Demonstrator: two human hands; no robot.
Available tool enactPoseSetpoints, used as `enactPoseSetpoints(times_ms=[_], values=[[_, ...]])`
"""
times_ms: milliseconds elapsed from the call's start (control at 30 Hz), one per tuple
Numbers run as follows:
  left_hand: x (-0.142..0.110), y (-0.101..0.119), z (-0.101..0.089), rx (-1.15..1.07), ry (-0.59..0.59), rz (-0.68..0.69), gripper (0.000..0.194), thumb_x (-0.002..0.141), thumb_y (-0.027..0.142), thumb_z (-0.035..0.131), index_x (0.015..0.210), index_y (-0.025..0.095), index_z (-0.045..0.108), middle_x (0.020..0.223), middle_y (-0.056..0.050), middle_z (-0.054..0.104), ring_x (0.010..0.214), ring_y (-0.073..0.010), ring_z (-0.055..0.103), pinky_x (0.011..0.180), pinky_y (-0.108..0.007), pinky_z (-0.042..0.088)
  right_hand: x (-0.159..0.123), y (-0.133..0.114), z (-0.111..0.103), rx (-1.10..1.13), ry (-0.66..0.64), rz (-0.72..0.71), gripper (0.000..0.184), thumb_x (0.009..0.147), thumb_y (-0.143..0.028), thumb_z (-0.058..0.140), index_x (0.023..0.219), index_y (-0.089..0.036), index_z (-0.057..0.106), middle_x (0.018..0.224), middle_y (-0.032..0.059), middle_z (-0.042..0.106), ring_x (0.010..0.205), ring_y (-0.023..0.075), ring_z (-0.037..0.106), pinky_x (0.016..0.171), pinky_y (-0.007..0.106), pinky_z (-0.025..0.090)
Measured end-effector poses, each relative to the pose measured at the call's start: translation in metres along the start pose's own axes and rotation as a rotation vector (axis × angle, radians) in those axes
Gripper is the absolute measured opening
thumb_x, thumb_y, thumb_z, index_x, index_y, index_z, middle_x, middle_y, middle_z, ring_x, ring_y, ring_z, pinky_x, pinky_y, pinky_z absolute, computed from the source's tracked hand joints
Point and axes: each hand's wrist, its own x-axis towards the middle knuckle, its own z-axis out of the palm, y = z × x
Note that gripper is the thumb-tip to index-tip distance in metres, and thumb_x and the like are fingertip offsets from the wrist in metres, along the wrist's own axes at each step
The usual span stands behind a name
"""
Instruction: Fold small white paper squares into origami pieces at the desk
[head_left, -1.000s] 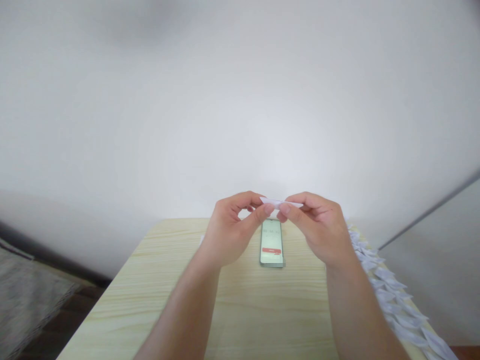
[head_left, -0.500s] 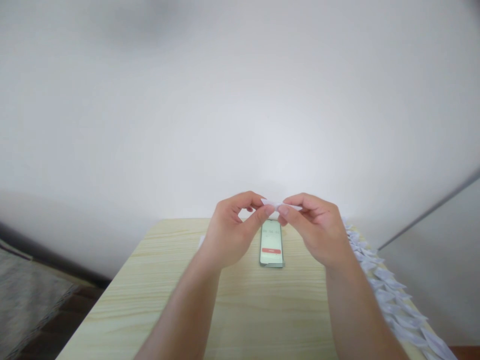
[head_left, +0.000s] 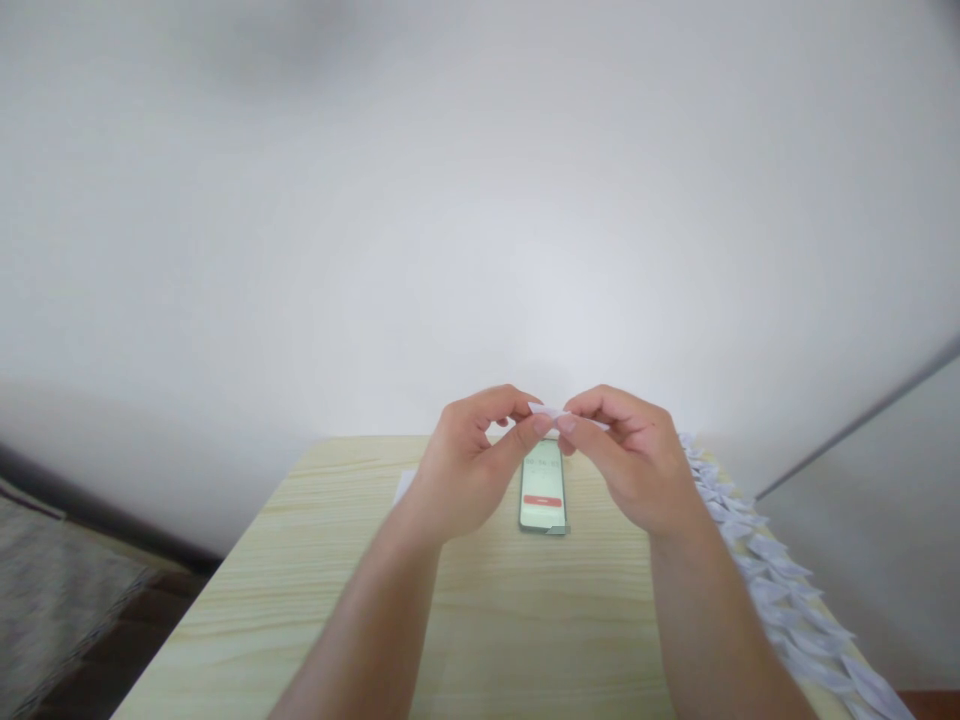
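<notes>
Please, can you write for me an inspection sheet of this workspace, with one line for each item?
Surface: light wood-grain table, against a white wall.
Job's things: small white paper piece, held raised; many white paper pieces along the table's right edge.
Clutter: phone, lying face up, screen lit; white scrap beside the left wrist, partly hidden.
Hands: left hand and right hand both pinch the small white paper piece in their fingers.
Cables: nothing seen.
Surroundings: greyish floor covering at lower left.
</notes>
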Motion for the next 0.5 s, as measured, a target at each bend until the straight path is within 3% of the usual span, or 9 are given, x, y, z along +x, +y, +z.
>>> enactPoseSetpoints(times_ms=[333,500], values=[[-0.0014,-0.0018,-0.003,0.157,0.026,-0.001,0.022,0.099,0.037,0.061,0.085,0.02,0.066,0.081,-0.001,0.067,0.078,-0.0157,0.058,0.069,-0.028,0.042,0.0006,0.0022,-0.0009,-0.027,-0.005,0.064,0.025,0.092,-0.045,0.071,0.091,-0.021,0.073,0.073,0.0003,0.067,0.066,0.0141,0.059,0.056,0.025,0.044],[-0.0015,-0.0024,-0.001,0.169,0.065,0.026,0.02,0.099,0.036,0.061,0.088,0.021,0.066,0.083,0.0,0.067,0.079,-0.0147,0.058,0.071,-0.028,0.043,0.0003,-0.0008,-0.0012,-0.046,-0.043,0.08,0.027,0.092,-0.046,0.071,0.084,-0.02,0.071,0.07,-0.0014,0.066,0.056,0.0097,0.052,0.049,0.022,0.038]])
